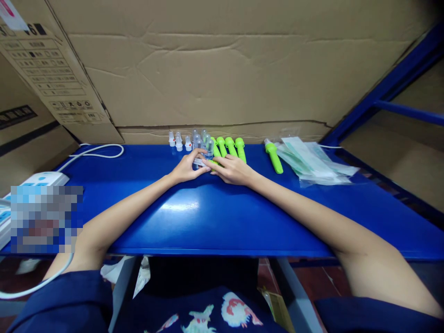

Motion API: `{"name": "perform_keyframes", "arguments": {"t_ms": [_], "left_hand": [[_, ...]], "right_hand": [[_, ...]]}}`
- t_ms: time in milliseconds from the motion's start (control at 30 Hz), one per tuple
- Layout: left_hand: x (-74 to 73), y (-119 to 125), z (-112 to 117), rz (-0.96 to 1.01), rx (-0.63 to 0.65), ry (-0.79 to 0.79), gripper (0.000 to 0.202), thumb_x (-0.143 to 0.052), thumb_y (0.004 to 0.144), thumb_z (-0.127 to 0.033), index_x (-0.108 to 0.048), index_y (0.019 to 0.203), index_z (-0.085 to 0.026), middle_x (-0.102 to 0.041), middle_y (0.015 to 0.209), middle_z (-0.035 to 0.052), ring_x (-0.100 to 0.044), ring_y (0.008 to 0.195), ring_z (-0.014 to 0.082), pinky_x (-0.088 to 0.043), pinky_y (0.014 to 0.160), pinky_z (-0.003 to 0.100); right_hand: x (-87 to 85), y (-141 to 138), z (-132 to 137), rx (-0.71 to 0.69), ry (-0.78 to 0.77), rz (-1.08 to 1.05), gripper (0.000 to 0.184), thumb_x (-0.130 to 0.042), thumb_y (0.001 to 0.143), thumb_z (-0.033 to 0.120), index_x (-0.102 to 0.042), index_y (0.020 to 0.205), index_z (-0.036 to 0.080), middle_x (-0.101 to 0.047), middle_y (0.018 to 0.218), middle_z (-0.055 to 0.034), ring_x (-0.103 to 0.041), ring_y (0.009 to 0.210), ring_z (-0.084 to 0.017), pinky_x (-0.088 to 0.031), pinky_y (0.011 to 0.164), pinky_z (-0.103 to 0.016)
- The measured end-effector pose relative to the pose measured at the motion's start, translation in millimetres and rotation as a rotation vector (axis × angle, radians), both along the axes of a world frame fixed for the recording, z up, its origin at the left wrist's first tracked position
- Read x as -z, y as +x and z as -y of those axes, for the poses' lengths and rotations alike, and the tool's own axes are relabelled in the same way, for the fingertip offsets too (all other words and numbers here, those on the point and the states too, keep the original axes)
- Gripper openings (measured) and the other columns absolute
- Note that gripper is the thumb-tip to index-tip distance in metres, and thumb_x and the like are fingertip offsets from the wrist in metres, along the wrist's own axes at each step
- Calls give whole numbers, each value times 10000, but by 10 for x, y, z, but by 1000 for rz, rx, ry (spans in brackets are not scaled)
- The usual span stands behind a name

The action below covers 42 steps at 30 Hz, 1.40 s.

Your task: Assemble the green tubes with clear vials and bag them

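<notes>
Lime-green piece (214,162), mostly hidden by fingers, sits between the two hands near the middle of the bench (180,231). The right hand (231,170) has its bent fingers closed on it; the left hand (187,167) pinches a pale piece (199,162) right beside it. Clear caps (198,140) stand just beyond, next to a row of green handles (231,147).

Left grip (189,168) and right grip (235,170) sit near green handles (231,147).
</notes>
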State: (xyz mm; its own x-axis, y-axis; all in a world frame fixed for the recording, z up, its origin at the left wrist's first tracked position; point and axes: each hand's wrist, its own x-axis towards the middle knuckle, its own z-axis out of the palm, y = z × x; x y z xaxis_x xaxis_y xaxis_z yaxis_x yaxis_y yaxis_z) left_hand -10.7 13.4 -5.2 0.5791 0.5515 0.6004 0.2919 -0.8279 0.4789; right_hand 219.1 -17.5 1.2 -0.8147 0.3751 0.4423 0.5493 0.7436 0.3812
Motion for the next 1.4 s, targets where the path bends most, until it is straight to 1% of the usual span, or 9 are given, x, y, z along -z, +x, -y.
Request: {"name": "perform_keyframes", "arguments": {"t_ms": [100, 200, 367, 500, 600, 733, 933, 1233, 1400], "left_hand": [[18, 3, -17, 79, -21, -10, 547, -699, 846, -403, -473, 1274, -148, -711, 991, 85, -698, 897, 206, -527, 816, 318], [24, 6, -47, 154, -65, 23, 517, -639, 900, -425, -438, 1294, -157, -675, 1086, 120, -682, 930, 205, -522, 851, 347], [30, 10, -81, 166, -71, 36, 386, -491, 988, -425, -448, 1265, -160, -663, 1092, 121, -659, 873, 178, -511, 814, 340], [40, 20, -69, 137, -40, 35, 351, -486, 991, -406, -469, 1247, -166, -670, 1082, 113, -653, 880, 172, -506, 803, 321], [41, 22, -58, 134, -30, 47, 332, -489, 987, -367, -477, 1243, -156, -672, 1084, 116, -651, 883, 167, -503, 812, 316], [39, 19, -58, 116, -35, 33, 333, -487, 986, -369, -489, 1239, -152, -675, 1080, 118, -653, 894, 172, -503, 827, 322], [27, 20, -48, 102, -28, 34, 332, -477, 993, -380, -502, 1230, -148, -676, 1061, 113, -650, 897, 170, -505, 831, 316], [-3, 20, -21, 65, -39, 41, 307, -472, 993, -368, -522, 1192, -140, -685, 1051, 117, -653, 908, 169, -506, 828, 311], [3, 24, -32, 57, -35, 40, 295, -472, 989, -365, -530, 1173, -142, -690, 1034, 114, -659, 907, 175, -510, 821, 311]], "right_hand": [[-48, 35, 7, 59, -40, -26, 490, -364, 1044, 356, -494, 1479, 173, -682, 1129, -169, -632, 919, -255, -457, 792, -392], [-111, 77, 17, 134, -44, -62, 495, -343, 1047, 361, -500, 1478, 178, -685, 1165, -174, -624, 999, -271, -427, 821, -398], [-179, 192, -34, 337, -24, -291, 547, -351, 1033, 401, -490, 1484, 123, -689, 1166, -188, -614, 1036, -286, -389, 879, -419], [-181, 343, -137, 498, -53, -483, 548, -341, 1023, 435, -516, 1449, 136, -695, 1162, -169, -619, 1030, -291, -378, 896, -420], [-180, 454, -198, 610, -111, -561, 557, -328, 1015, 446, -499, 1450, 143, -694, 1160, -162, -617, 1032, -305, -368, 927, -447], [-172, 559, -253, 703, -193, -625, 543, -312, 1010, 393, -465, 1469, 147, -650, 1285, -175, -591, 1127, -320, -345, 976, -471], [-116, 644, -342, 789, -243, -633, 523, -367, 983, 384, -518, 1420, 141, -620, 1361, -173, -555, 1231, -344, -324, 1015, -481], [-116, 689, -371, 1047, -364, -543, 450, -427, 958, 373, -616, 1262, 101, -705, 1154, -221, -613, 1141, -387, -344, 989, -518], [-89, 720, -405, 1089, -415, -493, 464, -428, 950, 387, -614, 1270, 106, -706, 1138, -220, -612, 1133, -378, -332, 988, -531]]}}
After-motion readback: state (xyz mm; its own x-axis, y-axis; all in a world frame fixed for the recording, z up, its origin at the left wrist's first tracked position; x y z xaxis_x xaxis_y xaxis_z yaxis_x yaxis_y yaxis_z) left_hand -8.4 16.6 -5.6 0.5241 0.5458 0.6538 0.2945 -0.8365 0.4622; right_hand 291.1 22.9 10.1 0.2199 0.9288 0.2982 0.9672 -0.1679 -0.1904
